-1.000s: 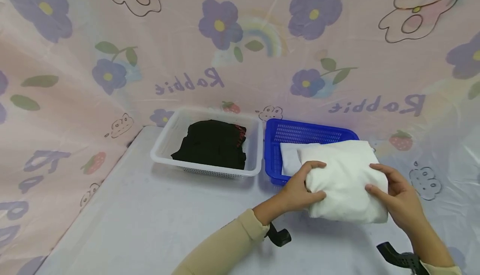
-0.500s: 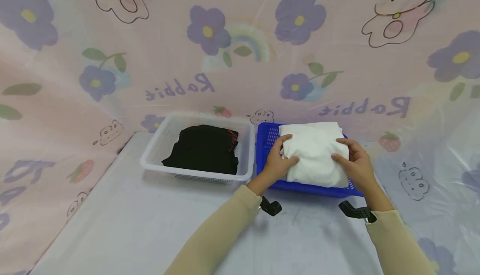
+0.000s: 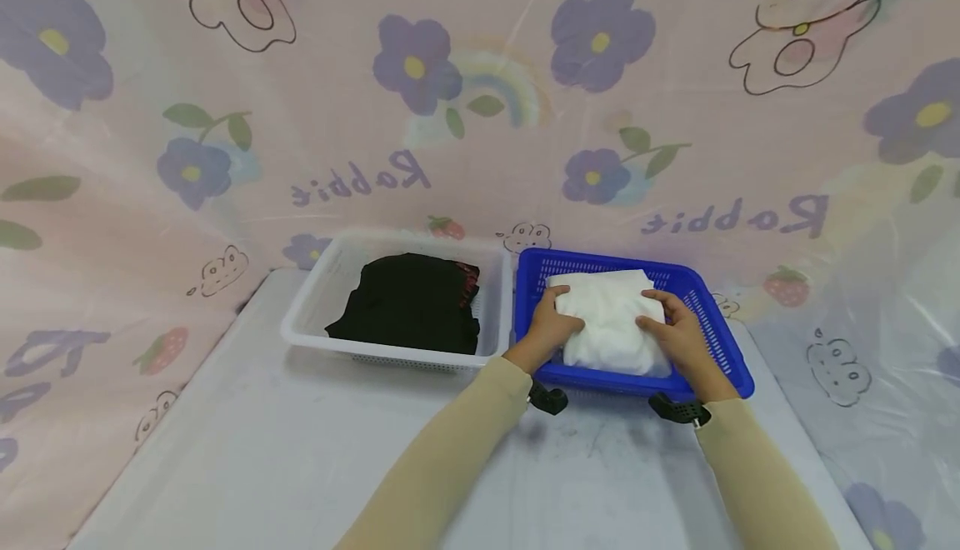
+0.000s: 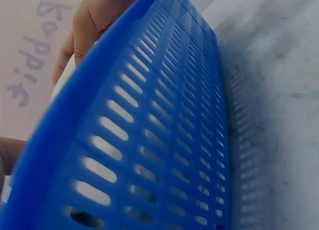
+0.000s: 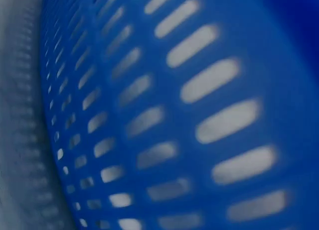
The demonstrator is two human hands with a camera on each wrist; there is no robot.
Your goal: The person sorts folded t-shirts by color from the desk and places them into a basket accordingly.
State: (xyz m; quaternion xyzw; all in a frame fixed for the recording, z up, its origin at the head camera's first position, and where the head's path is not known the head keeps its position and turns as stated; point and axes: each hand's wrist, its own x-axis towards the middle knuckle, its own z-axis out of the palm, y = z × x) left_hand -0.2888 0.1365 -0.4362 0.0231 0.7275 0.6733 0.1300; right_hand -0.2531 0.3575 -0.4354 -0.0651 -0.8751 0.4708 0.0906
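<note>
A folded white cloth garment (image 3: 609, 321) lies inside the blue slotted basket (image 3: 716, 317). My left hand (image 3: 551, 329) grips its left side, thumb on top. On the opposite side my right hand (image 3: 681, 337) holds it the same way. Both hands reach over the basket's front rim, and the fingers under the cloth are hidden. In the left wrist view the basket's front wall (image 4: 65, 121) covers most of the hands. Only the slotted wall (image 5: 279, 90) shows in the right wrist view.
Left of the blue basket, close beside it, stands a white plastic basket (image 3: 397, 356) with a folded black garment (image 3: 408, 304) that has red print. Both baskets stand on a white-covered table (image 3: 300, 450), against a patterned curtain (image 3: 480, 175).
Both hands have carried the white garment leftward and back from in front of the blue basket, then down into it. The other white cloth seen in that basket earlier is now covered.
</note>
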